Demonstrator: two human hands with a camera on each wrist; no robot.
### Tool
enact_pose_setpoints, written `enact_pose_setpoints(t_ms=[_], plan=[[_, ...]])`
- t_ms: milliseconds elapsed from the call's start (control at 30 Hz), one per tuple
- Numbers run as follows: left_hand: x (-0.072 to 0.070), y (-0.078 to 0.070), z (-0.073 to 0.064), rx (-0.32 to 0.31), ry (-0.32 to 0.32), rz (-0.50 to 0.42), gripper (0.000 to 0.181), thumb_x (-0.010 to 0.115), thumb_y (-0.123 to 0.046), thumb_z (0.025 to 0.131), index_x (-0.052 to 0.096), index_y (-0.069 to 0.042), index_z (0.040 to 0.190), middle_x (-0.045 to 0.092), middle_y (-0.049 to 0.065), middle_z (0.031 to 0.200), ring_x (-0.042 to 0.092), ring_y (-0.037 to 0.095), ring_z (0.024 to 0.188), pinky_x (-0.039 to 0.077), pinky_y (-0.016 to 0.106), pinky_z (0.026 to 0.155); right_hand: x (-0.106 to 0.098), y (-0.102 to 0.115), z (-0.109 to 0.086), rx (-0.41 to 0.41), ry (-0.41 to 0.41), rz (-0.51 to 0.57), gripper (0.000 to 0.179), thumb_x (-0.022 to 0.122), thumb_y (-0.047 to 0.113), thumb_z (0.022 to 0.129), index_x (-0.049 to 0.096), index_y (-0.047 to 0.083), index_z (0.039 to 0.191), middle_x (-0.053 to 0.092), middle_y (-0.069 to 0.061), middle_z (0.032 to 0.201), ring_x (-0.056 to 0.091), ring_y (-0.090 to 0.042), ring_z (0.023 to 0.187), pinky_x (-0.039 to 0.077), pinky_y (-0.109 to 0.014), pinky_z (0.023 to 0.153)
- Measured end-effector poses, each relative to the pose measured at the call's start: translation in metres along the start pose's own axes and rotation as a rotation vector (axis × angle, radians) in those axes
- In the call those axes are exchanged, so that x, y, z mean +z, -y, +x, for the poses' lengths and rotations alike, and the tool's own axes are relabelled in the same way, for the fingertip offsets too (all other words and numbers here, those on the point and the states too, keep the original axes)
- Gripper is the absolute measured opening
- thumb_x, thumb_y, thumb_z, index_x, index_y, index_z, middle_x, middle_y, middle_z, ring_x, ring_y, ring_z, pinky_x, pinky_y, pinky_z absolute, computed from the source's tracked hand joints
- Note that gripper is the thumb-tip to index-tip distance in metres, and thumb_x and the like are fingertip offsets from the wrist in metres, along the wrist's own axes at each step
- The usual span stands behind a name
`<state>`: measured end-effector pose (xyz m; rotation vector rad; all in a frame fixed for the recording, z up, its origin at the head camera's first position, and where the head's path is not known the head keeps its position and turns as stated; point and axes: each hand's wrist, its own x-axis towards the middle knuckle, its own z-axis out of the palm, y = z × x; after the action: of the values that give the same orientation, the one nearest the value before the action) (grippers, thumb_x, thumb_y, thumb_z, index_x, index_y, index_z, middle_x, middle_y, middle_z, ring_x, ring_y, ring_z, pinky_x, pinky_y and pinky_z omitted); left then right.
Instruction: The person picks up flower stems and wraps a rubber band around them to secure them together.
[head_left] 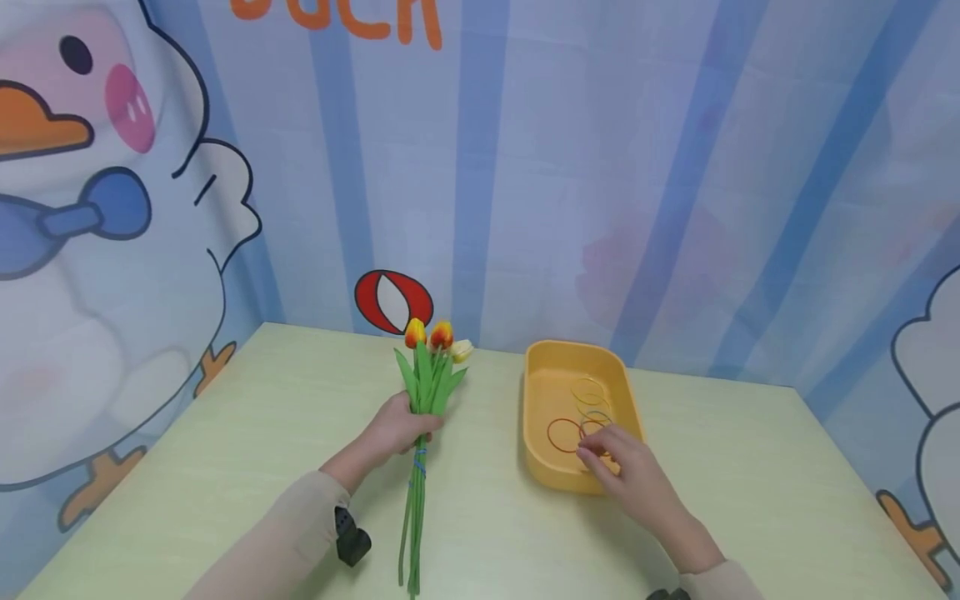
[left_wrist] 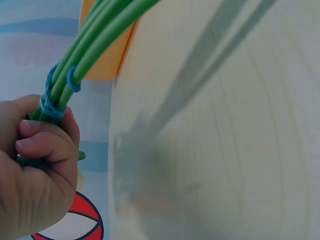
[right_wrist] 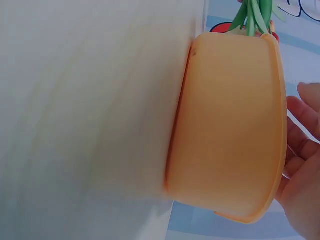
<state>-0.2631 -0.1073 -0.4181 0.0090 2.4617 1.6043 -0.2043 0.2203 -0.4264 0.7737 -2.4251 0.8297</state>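
A bunch of tulips [head_left: 431, 375] with orange-yellow and pale blooms is gripped round its green stems by my left hand [head_left: 402, 425]. Blue rubber bands [left_wrist: 52, 95] circle the stems just below that hand, and the cut ends point toward me. Over the near right part of a yellow plastic tray [head_left: 536, 454], my right hand [head_left: 626, 471] hangs with bent fingers, thumb and fingertips close together. Below those fingertips, loose rubber bands [head_left: 564, 435] in red, yellow and blue lie in the tray. From the right wrist, the tray's wall hides part of the fingers.
The pale green table [head_left: 300, 392] carries both the tray and the flowers. Behind it hangs a striped blue cloth [head_left: 420, 167] with a printed duck [head_left: 112, 333] at the left, close to the table's back edge.
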Motion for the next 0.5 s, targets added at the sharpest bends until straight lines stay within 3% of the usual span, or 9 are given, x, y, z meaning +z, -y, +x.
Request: enact_pose_setpoints(t_ms=[200,500], plan=[[-0.001,0.007,0.006,-0.020,0.014,0.020,0.022,0.064,-0.015,0.089,0.054,-0.002,0.103,0.060,0.008,0.070,0.035,0.011,0.046,0.031,0.023,0.046,-0.001,-0.001,-0.002,0.076,0.125,0.067,0.005,0.067,0.016,0.090,0.070,0.013,0.093,0.061,0.014,0.087,0.054,-0.002,0.079,0.049,-0.025,0.066],[-0.001,0.015,0.012,-0.036,0.011,0.051,0.020,0.066,-0.016,0.087,0.056,-0.002,0.097,0.060,0.007,0.069,0.034,0.010,0.044,0.030,0.023,0.044,0.002,-0.003,-0.001,0.084,0.192,0.065,0.005,0.070,0.024,0.088,0.070,0.019,0.090,0.061,0.016,0.083,0.054,0.000,0.077,0.048,-0.025,0.066]])
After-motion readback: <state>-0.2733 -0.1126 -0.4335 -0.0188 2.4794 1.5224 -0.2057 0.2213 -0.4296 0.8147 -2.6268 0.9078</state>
